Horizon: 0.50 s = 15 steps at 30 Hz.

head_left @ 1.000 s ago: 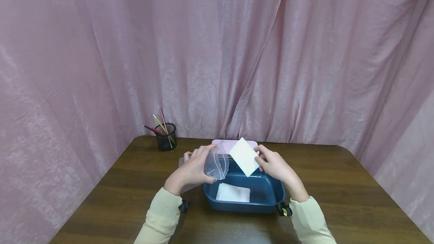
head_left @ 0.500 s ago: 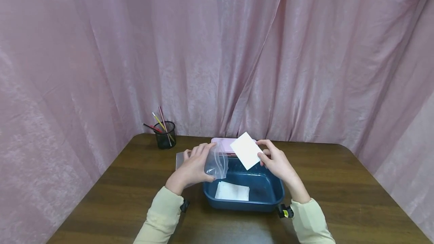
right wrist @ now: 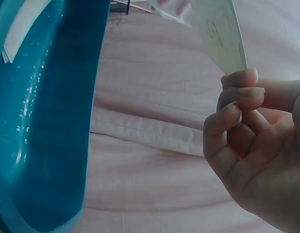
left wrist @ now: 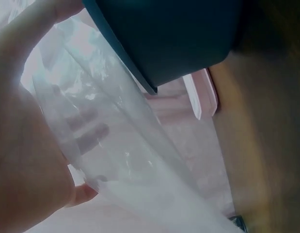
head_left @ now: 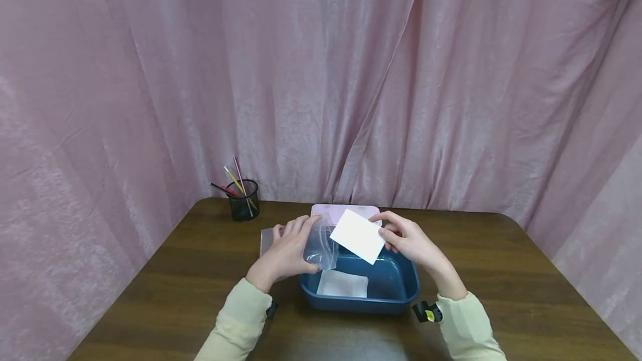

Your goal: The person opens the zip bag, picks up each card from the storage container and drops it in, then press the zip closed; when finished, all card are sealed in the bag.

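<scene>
Even, soft light fills the head view; the curtain (head_left: 321,71) shows a mild sheen and the table (head_left: 501,272) a dull reflection near its front edge. Shadows are faint. Straight lines bow slightly toward the edges. Both wrist views are soft and out of focus: the bag (left wrist: 116,145) glows washed-out white, and the tub (right wrist: 38,121) carries small glare specks.

Tub (head_left: 396,288) at table (head_left: 526,294) centre; lid (head_left: 341,211) at 12 o'clock behind it; pen cup (head_left: 244,205) at 10 o'clock; paper (head_left: 343,284) inside tub.
</scene>
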Motion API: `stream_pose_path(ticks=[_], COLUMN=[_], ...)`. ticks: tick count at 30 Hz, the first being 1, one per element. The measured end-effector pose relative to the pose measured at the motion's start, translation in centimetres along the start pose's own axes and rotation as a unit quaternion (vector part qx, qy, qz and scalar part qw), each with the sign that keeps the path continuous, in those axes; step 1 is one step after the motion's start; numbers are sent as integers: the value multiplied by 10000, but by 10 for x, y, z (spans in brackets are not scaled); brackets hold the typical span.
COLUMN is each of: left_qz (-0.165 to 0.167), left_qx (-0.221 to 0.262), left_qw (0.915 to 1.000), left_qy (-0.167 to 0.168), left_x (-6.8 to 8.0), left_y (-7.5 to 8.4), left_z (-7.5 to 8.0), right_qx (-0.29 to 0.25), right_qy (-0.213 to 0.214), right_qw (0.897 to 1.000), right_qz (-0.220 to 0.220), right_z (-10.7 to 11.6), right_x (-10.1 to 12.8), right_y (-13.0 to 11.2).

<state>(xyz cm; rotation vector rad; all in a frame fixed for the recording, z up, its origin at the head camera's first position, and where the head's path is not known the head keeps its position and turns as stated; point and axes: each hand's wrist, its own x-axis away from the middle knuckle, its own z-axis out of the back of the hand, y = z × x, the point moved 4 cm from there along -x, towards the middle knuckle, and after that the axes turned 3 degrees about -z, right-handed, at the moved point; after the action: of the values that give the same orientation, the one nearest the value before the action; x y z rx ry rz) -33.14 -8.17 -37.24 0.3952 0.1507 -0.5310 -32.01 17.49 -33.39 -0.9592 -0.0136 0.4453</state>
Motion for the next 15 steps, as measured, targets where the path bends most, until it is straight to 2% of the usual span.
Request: stream_pose_path(ticks=[6,15], left_qz=[-181,-407], left_qx=[-101,-200], left_qw=[9998,9990], left_qy=[-58,-63], left_x=[-2,-2], left_y=[7,18], left_z=[0,-2], right_qx=[135,199], right_qy=[-320,-384], right_qw=[9994,9989], right_qz=[-27,182], right_z=[-9,-18], right_x=[0,-1], right_y=[1,-8])
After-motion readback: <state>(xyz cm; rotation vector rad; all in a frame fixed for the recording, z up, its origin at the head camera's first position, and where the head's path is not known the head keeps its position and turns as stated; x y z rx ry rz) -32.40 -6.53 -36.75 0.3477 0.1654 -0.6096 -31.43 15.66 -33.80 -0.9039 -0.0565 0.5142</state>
